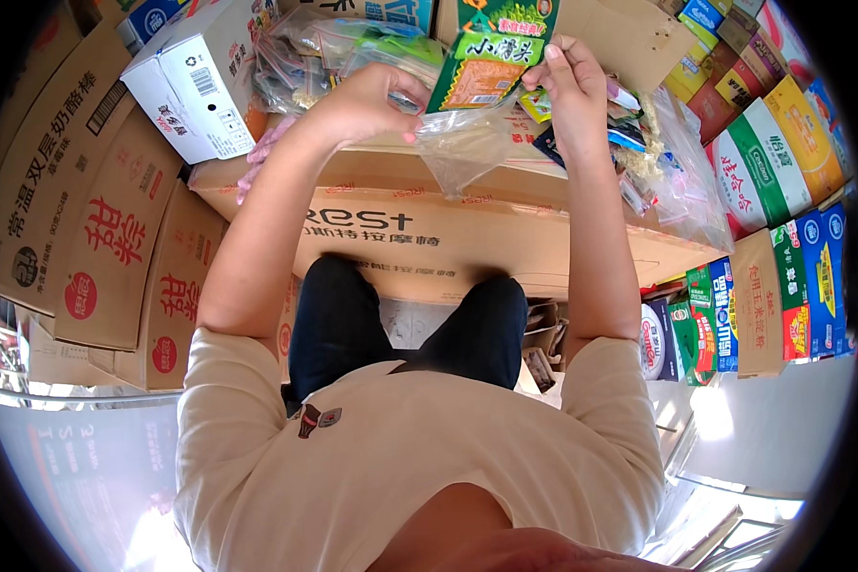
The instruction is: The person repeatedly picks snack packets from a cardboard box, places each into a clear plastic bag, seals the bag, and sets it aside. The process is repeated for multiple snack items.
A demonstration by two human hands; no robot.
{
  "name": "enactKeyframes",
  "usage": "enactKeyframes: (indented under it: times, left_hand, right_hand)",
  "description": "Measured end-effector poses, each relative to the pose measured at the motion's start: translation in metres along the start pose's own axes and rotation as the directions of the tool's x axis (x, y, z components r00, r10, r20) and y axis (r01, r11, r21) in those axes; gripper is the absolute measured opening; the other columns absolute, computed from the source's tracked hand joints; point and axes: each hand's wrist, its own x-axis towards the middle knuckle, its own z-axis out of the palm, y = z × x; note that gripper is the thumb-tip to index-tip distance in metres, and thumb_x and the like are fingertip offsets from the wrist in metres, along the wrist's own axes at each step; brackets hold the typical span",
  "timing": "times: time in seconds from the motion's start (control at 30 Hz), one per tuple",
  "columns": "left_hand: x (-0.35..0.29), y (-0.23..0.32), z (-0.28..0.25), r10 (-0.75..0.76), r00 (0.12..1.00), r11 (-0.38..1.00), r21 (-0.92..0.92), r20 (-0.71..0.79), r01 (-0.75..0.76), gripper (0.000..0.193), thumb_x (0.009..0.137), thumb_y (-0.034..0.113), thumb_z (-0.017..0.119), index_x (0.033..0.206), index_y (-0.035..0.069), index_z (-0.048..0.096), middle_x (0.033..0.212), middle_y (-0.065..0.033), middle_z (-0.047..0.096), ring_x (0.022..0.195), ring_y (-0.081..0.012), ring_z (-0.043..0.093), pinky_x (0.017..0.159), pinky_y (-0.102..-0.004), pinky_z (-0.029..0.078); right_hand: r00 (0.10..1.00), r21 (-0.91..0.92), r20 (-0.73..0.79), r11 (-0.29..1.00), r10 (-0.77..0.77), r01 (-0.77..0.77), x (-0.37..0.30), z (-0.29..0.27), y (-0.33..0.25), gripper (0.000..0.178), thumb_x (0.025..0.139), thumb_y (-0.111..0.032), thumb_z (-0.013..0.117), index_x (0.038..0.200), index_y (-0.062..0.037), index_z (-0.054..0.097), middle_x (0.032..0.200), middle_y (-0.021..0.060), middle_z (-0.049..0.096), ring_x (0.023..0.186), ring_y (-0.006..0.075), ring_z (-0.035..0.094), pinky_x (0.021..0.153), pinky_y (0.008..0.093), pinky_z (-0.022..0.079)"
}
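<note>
A: Over the long brown carton point(429, 243), both hands are up. Left hand point(367, 100) is curled, fingertips pinched on the rim of a clear bag point(462, 143). Right hand point(572, 81) pinches a green snack packet point(491, 48) at its right edge, thumb and forefinger closed on it.

B: Where's the packet relative to the bag?

A: Directly above it, lower end at the bag mouth. Can't tell if it's partly inside; the plastic is see-through and crumpled there.

B: Bag resting on anything?

A: Hangs from the hands, bottom just above the carton top.

B: Surroundings?

A: More clear bags of snacks point(658, 162) piled on the carton to the right, near the right wrist. White box point(195, 81) tilted at upper left, beside the left forearm. Stacked brown cartons point(105, 219) along the left side. Coloured boxes point(782, 153) in a row on the right. Person wears a beige shirt point(391, 467) and dark trousers, knees against the carton.
</note>
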Motion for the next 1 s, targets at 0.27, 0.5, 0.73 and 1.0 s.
enactKeyframes:
  times: [0.27,0.5,0.73,1.0]
  left_hand:
    - [0.0,0.012,0.002,-0.045,0.997,0.999,-0.008,-0.059,0.045,0.035,0.074,-0.003,0.07,0.108,-0.005,0.064,0.096,-0.0092,0.066,0.068,-0.0114,0.062,0.075,-0.0251,0.046]
    - [0.003,0.009,0.0,-0.024,0.999,0.995,-0.097,-0.031,0.021,0.034,0.075,-0.002,0.071,0.108,-0.006,0.063,0.097,-0.0096,0.066,0.07,-0.0114,0.062,0.074,-0.0253,0.047]
    - [0.003,0.014,0.006,-0.002,0.996,1.0,0.002,-0.091,0.002,0.029,0.076,0.0,0.071,0.104,-0.004,0.064,0.098,-0.0084,0.067,0.073,-0.0102,0.063,0.073,-0.0247,0.047]
    - [0.014,-0.005,0.0,0.032,0.991,0.988,-0.145,-0.129,-0.05,0.022,0.077,0.003,0.071,0.099,-0.004,0.069,0.087,-0.0093,0.07,0.073,-0.0126,0.065,0.073,-0.025,0.05]
  right_hand:
    - [0.997,-0.08,0.068,0.996,0.043,-0.037,-0.015,0.007,0.009,0.013,0.099,-0.01,0.047,0.1,0.002,0.053,0.077,0.0066,0.061,0.069,0.014,0.064,0.065,0.0262,0.052]
    - [0.999,-0.082,-0.04,0.996,0.031,-0.035,-0.027,0.004,0.012,0.013,0.099,-0.011,0.048,0.097,0.0018,0.053,0.077,0.0092,0.063,0.07,0.0145,0.065,0.065,0.0265,0.052]
    - [0.995,0.005,-0.061,0.997,0.079,-0.079,-0.029,0.008,0.007,0.013,0.099,-0.009,0.048,0.097,0.0025,0.053,0.081,0.0098,0.063,0.074,0.0162,0.067,0.07,0.0284,0.055]
    - [0.997,0.034,-0.041,0.997,0.071,-0.07,-0.029,-0.004,0.004,0.015,0.094,-0.011,0.059,0.102,0.0014,0.058,0.088,0.007,0.063,0.079,0.0136,0.065,0.071,0.0261,0.052]
